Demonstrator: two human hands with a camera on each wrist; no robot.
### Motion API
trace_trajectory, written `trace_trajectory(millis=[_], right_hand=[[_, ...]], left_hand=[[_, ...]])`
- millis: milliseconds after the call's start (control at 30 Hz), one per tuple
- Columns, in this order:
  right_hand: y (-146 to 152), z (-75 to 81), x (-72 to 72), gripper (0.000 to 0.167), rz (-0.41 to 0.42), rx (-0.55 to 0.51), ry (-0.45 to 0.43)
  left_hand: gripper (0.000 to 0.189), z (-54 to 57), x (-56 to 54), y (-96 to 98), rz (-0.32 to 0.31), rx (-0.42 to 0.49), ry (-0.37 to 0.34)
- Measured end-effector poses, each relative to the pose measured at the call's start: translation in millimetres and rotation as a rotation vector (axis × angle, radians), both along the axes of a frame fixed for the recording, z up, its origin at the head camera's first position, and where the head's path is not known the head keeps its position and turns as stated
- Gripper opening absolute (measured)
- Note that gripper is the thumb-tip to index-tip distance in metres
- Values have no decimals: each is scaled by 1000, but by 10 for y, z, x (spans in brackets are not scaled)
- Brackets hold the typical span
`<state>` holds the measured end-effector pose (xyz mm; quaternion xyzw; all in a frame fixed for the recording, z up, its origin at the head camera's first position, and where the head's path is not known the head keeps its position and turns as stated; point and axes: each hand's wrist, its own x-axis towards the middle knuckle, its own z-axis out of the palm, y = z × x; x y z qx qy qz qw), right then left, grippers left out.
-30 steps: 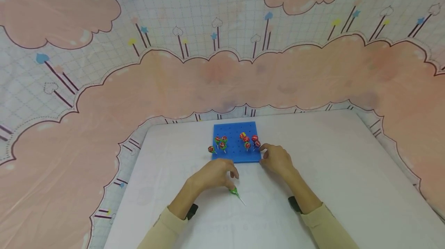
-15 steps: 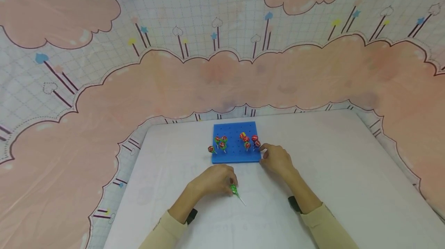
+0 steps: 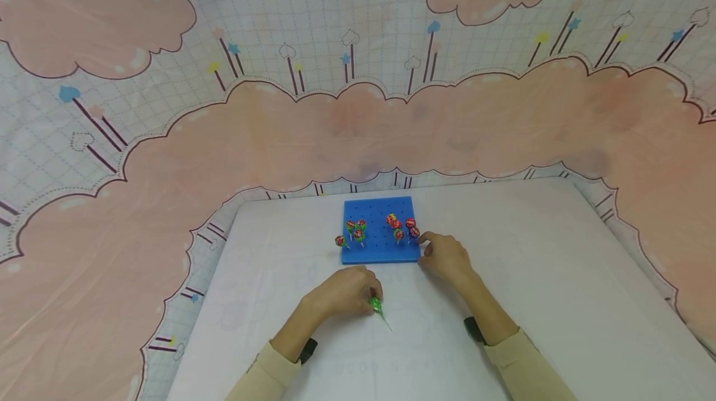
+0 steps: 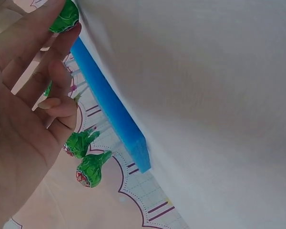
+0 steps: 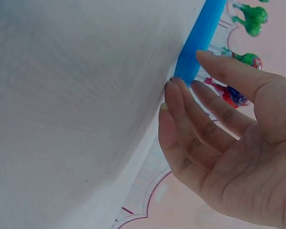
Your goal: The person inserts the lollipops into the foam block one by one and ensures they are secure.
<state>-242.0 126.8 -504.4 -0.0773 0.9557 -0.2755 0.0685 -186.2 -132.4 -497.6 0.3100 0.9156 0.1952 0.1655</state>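
Note:
In the head view my left hand [image 3: 348, 290] pinches a green-wrapped lollipop [image 3: 377, 306] by its head between thumb and fingers. Its white stick slants down to the right, over the white table in front of the board. The left wrist view shows the green wrapper [image 4: 66, 19] at the fingertips. At the right edge of the blue perforated foam board [image 3: 375, 258], my right hand [image 3: 447, 257] rests with its fingertips against the front right corner, fingers loosely bent. In the right wrist view the thumb overlaps the board's blue side [image 5: 198, 40].
Several green lollipops [image 3: 358, 235] stand in the board's left part, one leaning out past the left edge [image 3: 340, 241]. Red, orange and dark-wrapped lollipops [image 3: 396, 224] stand at the right, close to my right hand. A patterned cloth [image 3: 358, 133] hangs behind the table [image 3: 531, 252].
My left hand has drawn back slightly from the board and closed its fingers on the green lollipop, whose stick has shifted slightly left. My right hand has stayed at the board's edge.

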Motion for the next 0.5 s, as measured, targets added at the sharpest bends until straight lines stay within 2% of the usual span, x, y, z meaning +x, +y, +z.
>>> trace_trajectory(millis=[133,400,500], right_hand=[[-1,1,-4,39,-2,2,-2],[4,-9,-13,39,-3,3,-3],[0,-5,-8,39,-3,1,-7]], left_hand=[[20,21,7,-8,14,-3,21],[19,73,20,-41,-3,41,72],[21,98,17,-50,10,64,82]])
